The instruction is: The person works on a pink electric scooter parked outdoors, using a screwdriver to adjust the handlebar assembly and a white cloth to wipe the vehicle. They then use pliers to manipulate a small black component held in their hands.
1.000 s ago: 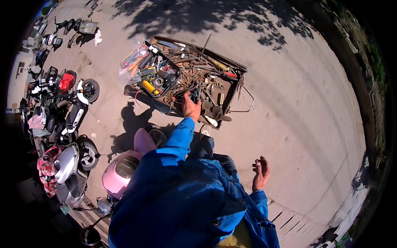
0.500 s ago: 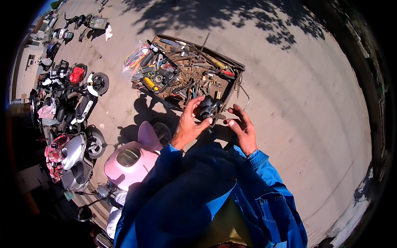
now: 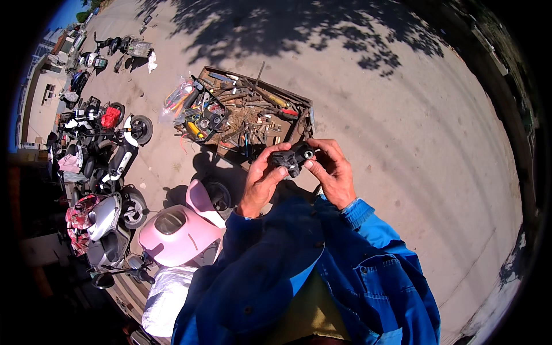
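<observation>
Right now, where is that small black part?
In the head view, centre: the small black part is held between left hand and right hand, just below the tool tray.

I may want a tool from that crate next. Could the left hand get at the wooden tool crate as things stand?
Probably yes, but not at once. The wooden tool crate lies open on the ground just beyond the left hand, nothing between. But that hand, with the right hand, is holding a small black part and would have to let go.

Packages near the tool tray

One clear plastic bag [image 3: 177, 99] with orange and pink contents lies at the tray's [image 3: 253, 86] left end; no labels, signs or screens can be made out.
</observation>
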`<state>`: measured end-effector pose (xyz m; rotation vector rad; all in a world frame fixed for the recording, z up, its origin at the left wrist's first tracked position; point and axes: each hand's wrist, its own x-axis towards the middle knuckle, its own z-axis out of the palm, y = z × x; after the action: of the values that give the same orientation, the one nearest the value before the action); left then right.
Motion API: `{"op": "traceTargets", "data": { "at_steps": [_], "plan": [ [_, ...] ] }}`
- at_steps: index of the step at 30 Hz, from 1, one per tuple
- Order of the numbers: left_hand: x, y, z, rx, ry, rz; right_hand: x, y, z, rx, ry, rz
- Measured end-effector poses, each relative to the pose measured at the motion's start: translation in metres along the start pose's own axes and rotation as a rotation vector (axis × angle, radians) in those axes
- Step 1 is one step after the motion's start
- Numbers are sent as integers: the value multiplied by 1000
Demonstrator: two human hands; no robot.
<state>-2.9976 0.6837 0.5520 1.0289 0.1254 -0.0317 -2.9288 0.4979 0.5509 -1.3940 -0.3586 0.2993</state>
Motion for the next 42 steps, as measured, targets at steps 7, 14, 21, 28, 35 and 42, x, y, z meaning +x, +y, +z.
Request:
{"op": "traceTargets", "data": {
  "at_steps": [7, 14, 21, 28, 35, 42],
  "plan": [
    [10, -4, 20, 125, -23, -2, -14, -3, -17, 35, 114, -8],
    [16, 2, 18, 218, -83, -19, -22, -2, -17, 98, 182, -10],
    [20, 2, 18, 52, -81, -99, -26, -3, -12, 46, 254, -38],
    [30, 16, 28, 21, -92, -133, -21, -8, -7, 51, 309, -68],
    [38, 24, 28, 211, -77, -66, -12, -3, -3, 146, 323, -24],
    [37, 33, 26, 285, -86, -49, -3, 7, 0, 198, 287, 21]
  ]
}}
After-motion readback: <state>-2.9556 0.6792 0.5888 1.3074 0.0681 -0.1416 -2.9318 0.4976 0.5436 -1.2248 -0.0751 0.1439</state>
